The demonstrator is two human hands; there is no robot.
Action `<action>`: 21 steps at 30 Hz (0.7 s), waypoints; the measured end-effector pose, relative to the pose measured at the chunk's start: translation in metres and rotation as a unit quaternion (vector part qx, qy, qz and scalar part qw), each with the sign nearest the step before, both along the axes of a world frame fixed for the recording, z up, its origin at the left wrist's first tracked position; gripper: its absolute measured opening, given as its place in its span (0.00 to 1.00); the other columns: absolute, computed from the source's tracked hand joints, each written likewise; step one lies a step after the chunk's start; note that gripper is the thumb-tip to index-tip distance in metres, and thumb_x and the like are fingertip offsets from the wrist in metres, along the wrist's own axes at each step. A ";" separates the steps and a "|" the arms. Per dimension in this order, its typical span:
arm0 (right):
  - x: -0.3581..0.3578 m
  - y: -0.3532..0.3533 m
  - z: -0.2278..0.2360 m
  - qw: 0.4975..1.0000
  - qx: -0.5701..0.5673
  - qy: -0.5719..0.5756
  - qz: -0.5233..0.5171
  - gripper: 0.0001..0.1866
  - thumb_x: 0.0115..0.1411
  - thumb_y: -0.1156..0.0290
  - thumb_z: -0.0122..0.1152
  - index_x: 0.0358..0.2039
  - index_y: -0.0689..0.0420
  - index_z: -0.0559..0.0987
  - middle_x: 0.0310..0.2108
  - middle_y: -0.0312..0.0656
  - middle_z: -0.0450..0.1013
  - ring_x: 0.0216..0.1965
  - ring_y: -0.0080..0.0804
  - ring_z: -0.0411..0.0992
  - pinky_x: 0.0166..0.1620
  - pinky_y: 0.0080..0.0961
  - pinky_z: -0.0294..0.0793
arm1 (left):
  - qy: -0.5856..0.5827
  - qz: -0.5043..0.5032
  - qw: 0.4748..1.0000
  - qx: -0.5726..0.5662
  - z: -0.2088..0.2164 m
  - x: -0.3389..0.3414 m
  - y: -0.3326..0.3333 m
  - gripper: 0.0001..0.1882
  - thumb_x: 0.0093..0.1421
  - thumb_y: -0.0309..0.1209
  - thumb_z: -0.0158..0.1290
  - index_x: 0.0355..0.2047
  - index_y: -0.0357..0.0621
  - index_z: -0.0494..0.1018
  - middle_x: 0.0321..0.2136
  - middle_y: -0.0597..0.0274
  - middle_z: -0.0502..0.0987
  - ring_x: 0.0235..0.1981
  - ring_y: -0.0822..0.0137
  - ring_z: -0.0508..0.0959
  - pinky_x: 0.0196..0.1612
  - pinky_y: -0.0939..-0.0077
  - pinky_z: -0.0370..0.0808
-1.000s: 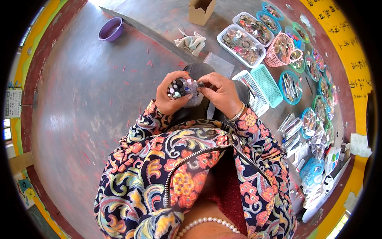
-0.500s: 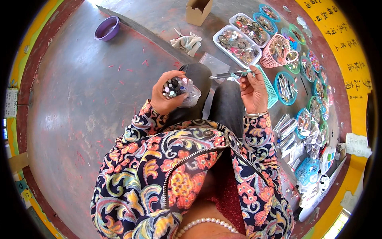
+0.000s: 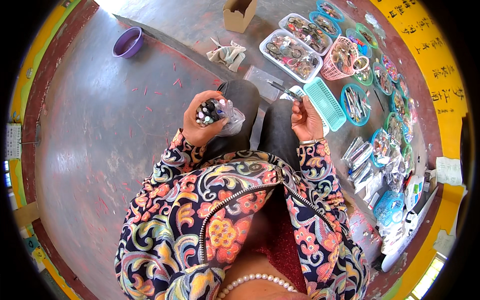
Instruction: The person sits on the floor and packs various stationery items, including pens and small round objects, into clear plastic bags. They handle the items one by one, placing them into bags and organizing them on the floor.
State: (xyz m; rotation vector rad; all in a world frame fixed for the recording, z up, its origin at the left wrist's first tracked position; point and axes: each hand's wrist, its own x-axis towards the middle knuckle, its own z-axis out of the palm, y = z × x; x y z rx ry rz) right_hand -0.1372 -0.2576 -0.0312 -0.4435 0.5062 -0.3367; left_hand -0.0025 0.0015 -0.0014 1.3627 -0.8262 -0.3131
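Observation:
My left hand (image 3: 200,117) is wrapped round a bundle of pens (image 3: 211,112) in a clear plastic bag (image 3: 233,122), above my left thigh. Their round ends, mostly black with some white and purple, point up out of the fist. Over my right knee, my right hand (image 3: 306,118) pinches a single dark pen (image 3: 285,90), its tip slanting up and to the left. Just beyond that hand lies a turquoise rectangular basket (image 3: 325,102) beside a white one (image 3: 294,93), partly hidden by the hand.
White trays of small accessories (image 3: 291,55), a pink basket (image 3: 340,59) and a round blue basket of pens (image 3: 356,104) stand to the right. Bagged goods (image 3: 361,160) lie nearer. A cloth with scissors (image 3: 227,54), a cardboard box (image 3: 239,15) and a purple basin (image 3: 128,42) are farther off.
The pen in my right hand has turned from nearly level to a steeper slant. My right hand has shifted slightly left and down, uncovering more of the turquoise basket. My left hand keeps its bundle.

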 end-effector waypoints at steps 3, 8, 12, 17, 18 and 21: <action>-0.001 -0.002 0.000 1.000 0.008 0.006 -0.013 0.06 0.54 0.69 0.59 0.29 0.57 0.73 0.22 0.37 0.69 0.22 0.23 0.66 0.20 0.13 0.65 | 0.021 -0.008 1.000 -0.013 -0.002 -0.001 -0.001 0.30 0.42 0.15 0.54 0.48 0.35 0.61 0.39 0.56 0.70 0.41 0.66 0.71 0.45 0.73 0.68; -0.018 -0.046 -0.035 0.995 -0.002 0.014 -0.094 0.07 0.53 0.70 0.60 0.28 0.57 0.72 0.21 0.36 0.68 0.20 0.22 0.64 0.20 0.13 0.63 | 0.042 0.006 0.999 -0.010 -0.001 -0.002 -0.003 0.29 0.41 0.17 0.57 0.46 0.37 0.63 0.39 0.57 0.70 0.41 0.68 0.71 0.46 0.75 0.67; -0.047 -0.086 -0.089 0.965 -0.080 0.136 -0.208 0.05 0.55 0.72 0.57 0.30 0.57 0.71 0.23 0.38 0.70 0.24 0.27 0.69 0.23 0.18 0.69 | 0.028 0.015 0.999 -0.004 -0.002 -0.003 -0.001 0.29 0.41 0.17 0.57 0.46 0.35 0.63 0.39 0.58 0.71 0.41 0.69 0.71 0.46 0.76 0.66; -0.095 -0.101 -0.182 0.946 -0.059 0.244 -0.205 0.08 0.54 0.74 0.54 0.35 0.58 0.69 0.25 0.42 0.71 0.25 0.30 0.72 0.21 0.16 0.69 | 0.012 0.014 1.000 -0.008 -0.002 -0.003 -0.004 0.28 0.41 0.17 0.56 0.46 0.35 0.62 0.38 0.57 0.71 0.40 0.69 0.71 0.47 0.76 0.66; -0.099 -0.100 -0.196 0.948 -0.046 0.245 -0.200 0.09 0.53 0.74 0.54 0.35 0.59 0.69 0.25 0.43 0.71 0.25 0.30 0.72 0.21 0.16 0.69 | 0.006 0.015 1.000 -0.008 -0.002 -0.002 -0.003 0.28 0.41 0.16 0.56 0.46 0.35 0.62 0.38 0.57 0.71 0.40 0.69 0.71 0.47 0.76 0.66; -0.093 -0.091 -0.209 0.945 -0.010 0.251 -0.211 0.09 0.53 0.75 0.53 0.36 0.61 0.68 0.25 0.48 0.70 0.21 0.31 0.69 0.19 0.15 0.68 | 0.002 0.014 1.000 0.001 -0.002 -0.002 -0.004 0.28 0.42 0.17 0.55 0.46 0.35 0.62 0.38 0.57 0.71 0.39 0.70 0.71 0.47 0.76 0.66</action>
